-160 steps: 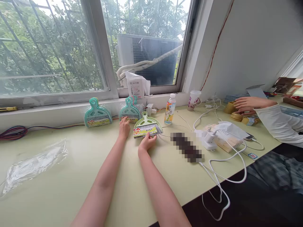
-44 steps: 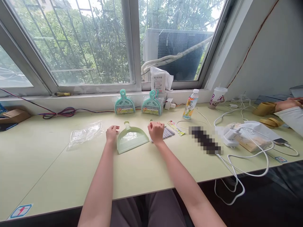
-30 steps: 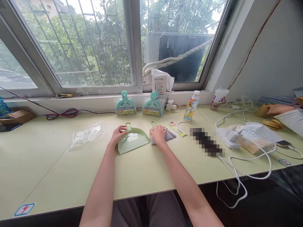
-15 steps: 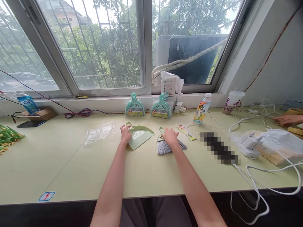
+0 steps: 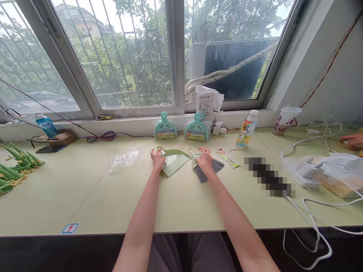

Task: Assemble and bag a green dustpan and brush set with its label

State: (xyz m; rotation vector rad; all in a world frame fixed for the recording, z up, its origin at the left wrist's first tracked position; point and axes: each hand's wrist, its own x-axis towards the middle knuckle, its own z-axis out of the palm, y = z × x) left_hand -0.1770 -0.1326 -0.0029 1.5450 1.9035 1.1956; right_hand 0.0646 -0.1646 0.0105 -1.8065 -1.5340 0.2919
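1. As your bare forearms (image 5: pixel 143 223) reach over the near edge of the table (image 5: pixel 107 204), your lap (image 5: pixel 211 257) shows below it, and a small sticker (image 5: pixel 70 228) sits by that edge, off to your left.
2. Your right hand (image 5: pixel 204 159) lies over the brush (image 5: pixel 200 175), fingers bent across its top; the bristles fan out toward you and to the right. Whether that hand grips the brush, you cannot tell from this angle.
3. Your left hand (image 5: pixel 158 160) is at the left side of the green dustpan (image 5: pixel 177 162), fingers curled by its handle; whether they are clamped on it cannot be told either.
4. Your hands are apart, with most of the dustpan between them; the brush is just beside it.
5. Near the brush, on its right, lies a label card (image 5: pixel 227 158); left of your left hand lies a clear plastic wrapper (image 5: pixel 126 158).
6. Beyond these, wrapped sets (image 5: pixel 165 128) stand near the wall, with a juice bottle (image 5: pixel 247 130) to their right.
7. Farther back, a tissue pack (image 5: pixel 206 101) stands before the window (image 5: pixel 136 68).
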